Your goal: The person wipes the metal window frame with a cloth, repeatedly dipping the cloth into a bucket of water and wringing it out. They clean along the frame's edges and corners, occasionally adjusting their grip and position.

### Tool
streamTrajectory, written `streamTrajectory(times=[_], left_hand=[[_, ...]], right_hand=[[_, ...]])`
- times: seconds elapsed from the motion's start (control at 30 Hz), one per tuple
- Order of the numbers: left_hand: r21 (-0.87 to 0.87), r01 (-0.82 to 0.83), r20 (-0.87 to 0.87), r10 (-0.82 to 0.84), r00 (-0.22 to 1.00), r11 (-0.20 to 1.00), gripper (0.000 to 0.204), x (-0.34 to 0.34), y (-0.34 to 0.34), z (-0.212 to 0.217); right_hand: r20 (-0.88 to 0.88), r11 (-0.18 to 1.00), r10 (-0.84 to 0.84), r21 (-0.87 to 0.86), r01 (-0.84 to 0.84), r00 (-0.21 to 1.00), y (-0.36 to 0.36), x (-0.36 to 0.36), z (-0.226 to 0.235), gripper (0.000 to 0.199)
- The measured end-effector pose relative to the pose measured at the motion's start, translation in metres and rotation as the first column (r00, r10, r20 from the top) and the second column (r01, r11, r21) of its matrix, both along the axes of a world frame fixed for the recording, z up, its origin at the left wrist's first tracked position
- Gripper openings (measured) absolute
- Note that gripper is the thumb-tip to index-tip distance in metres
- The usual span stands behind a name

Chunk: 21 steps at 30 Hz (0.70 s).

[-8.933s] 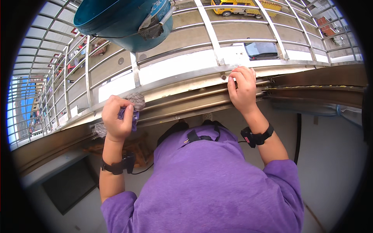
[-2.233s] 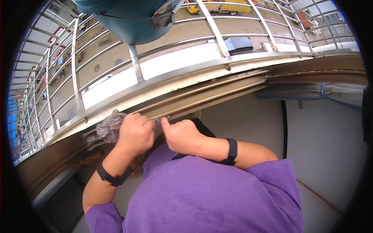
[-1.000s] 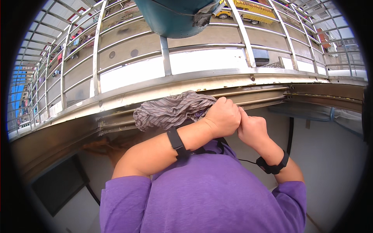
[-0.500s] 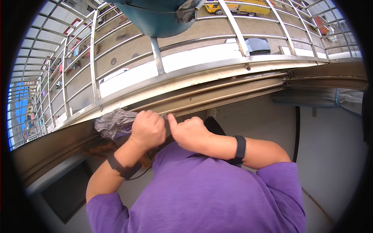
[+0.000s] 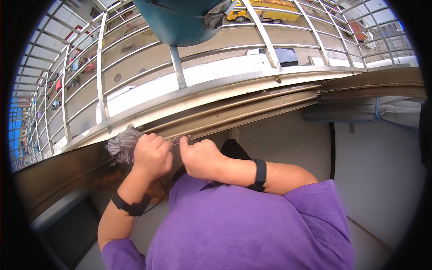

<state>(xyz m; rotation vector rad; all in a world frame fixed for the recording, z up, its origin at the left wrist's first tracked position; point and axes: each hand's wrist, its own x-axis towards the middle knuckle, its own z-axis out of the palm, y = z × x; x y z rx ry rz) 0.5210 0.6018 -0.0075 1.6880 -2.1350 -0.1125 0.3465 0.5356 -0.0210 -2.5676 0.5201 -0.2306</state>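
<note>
Left hand [image 5: 152, 155] fisted on grey cloth [image 5: 120, 145], pressed to metal window track [image 5: 234, 112]. Right hand [image 5: 202, 157] touching it, fingers curled at same track. Steel railing [image 5: 180, 74] beyond; teal bucket [image 5: 182, 20] above it. Purple shirt [image 5: 252, 225] below.
</note>
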Motion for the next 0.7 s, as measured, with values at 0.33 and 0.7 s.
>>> streamTrajectory(times=[0.33, 0.7], left_hand=[[-0.018, 0.291, 0.008, -0.291, 0.957, 0.957, 0.013, -0.162, -0.131, -0.018], [0.035, 0.248, -0.048, -0.246, 0.968, 0.968, 0.007, -0.146, -0.126, -0.01]], right_hand=[[-0.174, 0.879, -0.313, -0.426, 0.215, 0.934, -0.094, -0.154, 0.013, 0.034], [-0.049, 0.888, -0.407, -0.254, 0.383, 0.912, -0.083, -0.14, 0.004, 0.043]])
